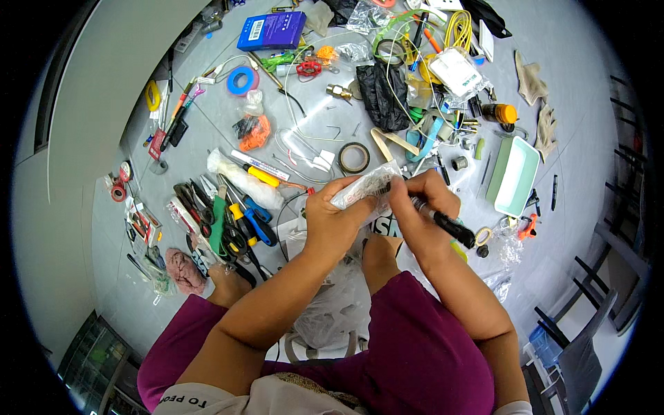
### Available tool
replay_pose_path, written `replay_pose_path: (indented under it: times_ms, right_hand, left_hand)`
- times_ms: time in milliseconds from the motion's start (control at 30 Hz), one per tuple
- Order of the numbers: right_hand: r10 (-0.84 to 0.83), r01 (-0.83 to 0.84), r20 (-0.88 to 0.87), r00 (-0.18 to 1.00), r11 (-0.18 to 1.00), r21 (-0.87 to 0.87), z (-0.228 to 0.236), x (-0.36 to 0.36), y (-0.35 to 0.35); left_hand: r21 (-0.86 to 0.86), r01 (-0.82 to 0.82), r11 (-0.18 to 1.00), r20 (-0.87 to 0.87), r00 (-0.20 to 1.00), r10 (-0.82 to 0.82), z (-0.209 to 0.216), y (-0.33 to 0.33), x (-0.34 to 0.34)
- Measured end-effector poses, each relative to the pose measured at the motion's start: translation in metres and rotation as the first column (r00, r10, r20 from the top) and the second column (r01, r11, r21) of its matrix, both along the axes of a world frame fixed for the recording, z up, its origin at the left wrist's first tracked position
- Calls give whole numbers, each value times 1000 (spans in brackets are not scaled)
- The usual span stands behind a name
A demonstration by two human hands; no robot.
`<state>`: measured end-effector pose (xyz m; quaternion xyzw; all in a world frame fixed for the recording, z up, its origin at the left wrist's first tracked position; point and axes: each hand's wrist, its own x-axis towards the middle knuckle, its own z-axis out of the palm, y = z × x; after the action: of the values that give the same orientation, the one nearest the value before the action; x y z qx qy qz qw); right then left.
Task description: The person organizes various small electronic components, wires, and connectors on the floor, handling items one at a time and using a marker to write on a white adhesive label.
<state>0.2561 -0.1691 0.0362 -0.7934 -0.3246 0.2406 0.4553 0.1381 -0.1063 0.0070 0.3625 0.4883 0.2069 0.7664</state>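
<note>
Just past my purple trousers (432,332), my left hand (335,218) is clamped on a clear plastic packet (361,188), my right hand (423,207) wrapped round a black marker (453,227) slanting back toward me — hands close together, forearms (294,280) angled inward. Looks mid-job, I'd say; tip's hidden, so can't tell what's marked or what's left. Farther off on the floor (581,166) — black tape roll (342,159), then a blue box (272,31).

Black marker (452,227), mint-green tray (514,178), blue-purple box (272,32)

scattered screwdrivers (259,227) and tape (231,81) suggest a workshop.
</note>
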Motion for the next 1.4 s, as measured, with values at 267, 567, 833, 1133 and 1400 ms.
replay_pose_path:
  times_ms: [267, 567, 833, 1133, 1400]
  right_hand:
    - [-168, 248, -661, 732, 968, 29, -4, 18, 3]
    - [-126, 466, -962, 242, 885, 1, -16, 29, -6]
    - [-237, 436, -776, 584, 899, 53, -10, 20, -2]
    - [-146, 167, -136, 980, 974, 153, -10, 4, -5]
    - [-169, 173, -46, 985, 977, 121, -13, 4, -8]
  left_hand:
    - [-105, -87, 991, 22, 996, 89, 6, 8, 0]
    - [-49, -96, 994, 18, 995, 97, 8, 15, 1]
    - [-88, -124, 988, 10, 992, 125, 11, 16, 1]
    - [-30, -89, 996, 23, 996, 89, 15, 9, 9]
    - [-49, -89, 995, 36, 995, 91, 13, 7, 8]
